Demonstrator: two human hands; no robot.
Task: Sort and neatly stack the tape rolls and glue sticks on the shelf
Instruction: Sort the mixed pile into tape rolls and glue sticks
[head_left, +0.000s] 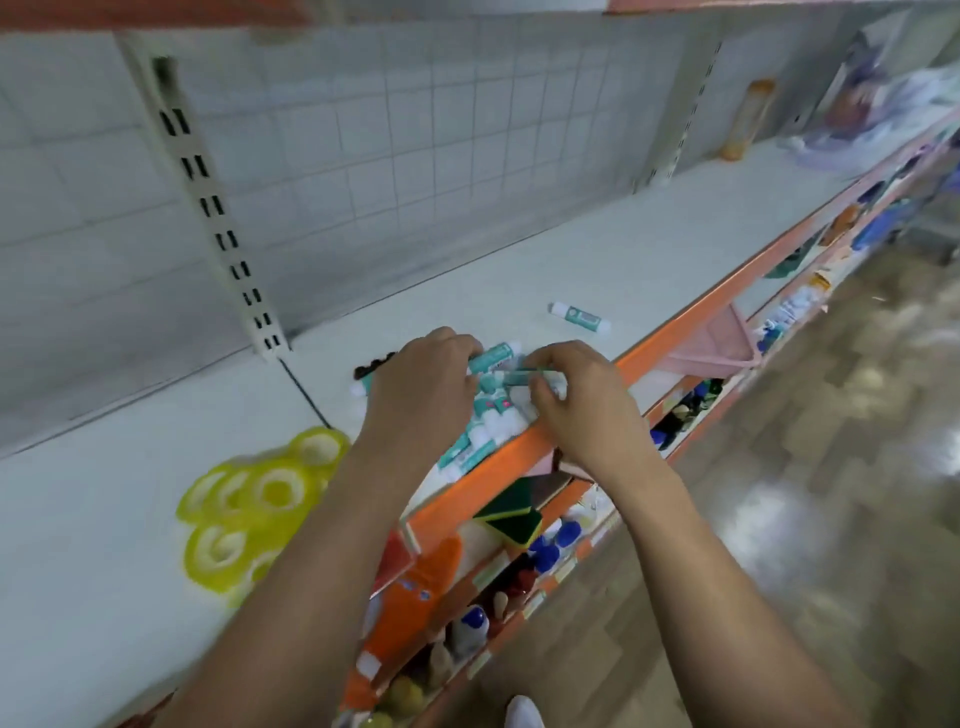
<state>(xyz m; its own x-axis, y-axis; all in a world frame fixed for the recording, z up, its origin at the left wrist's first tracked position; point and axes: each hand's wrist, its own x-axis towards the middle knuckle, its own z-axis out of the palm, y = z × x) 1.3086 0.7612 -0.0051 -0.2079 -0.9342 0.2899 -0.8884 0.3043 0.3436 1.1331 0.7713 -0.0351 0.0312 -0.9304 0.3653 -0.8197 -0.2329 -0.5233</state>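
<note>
Several teal-and-white glue sticks (488, 421) lie bunched near the front edge of the white shelf (597, 260). My left hand (421, 395) rests over the pile's left side, fingers curled onto a stick. My right hand (576, 400) pinches one glue stick (519, 375) just above the pile. One lone glue stick (579, 316) lies farther right on the shelf. Several yellow-tinted clear tape rolls (254, 504) sit clustered to the left, partly behind my left forearm. A small dark object (371, 366) lies behind my left hand.
The shelf has an orange front rail (675, 332) and a grid back panel with a slotted upright (218, 218). Lower shelves hold sponges (511, 512), bottles and orange packages. An orange-capped tube (748, 117) and bagged goods stand far right. Tiled floor lies to the right.
</note>
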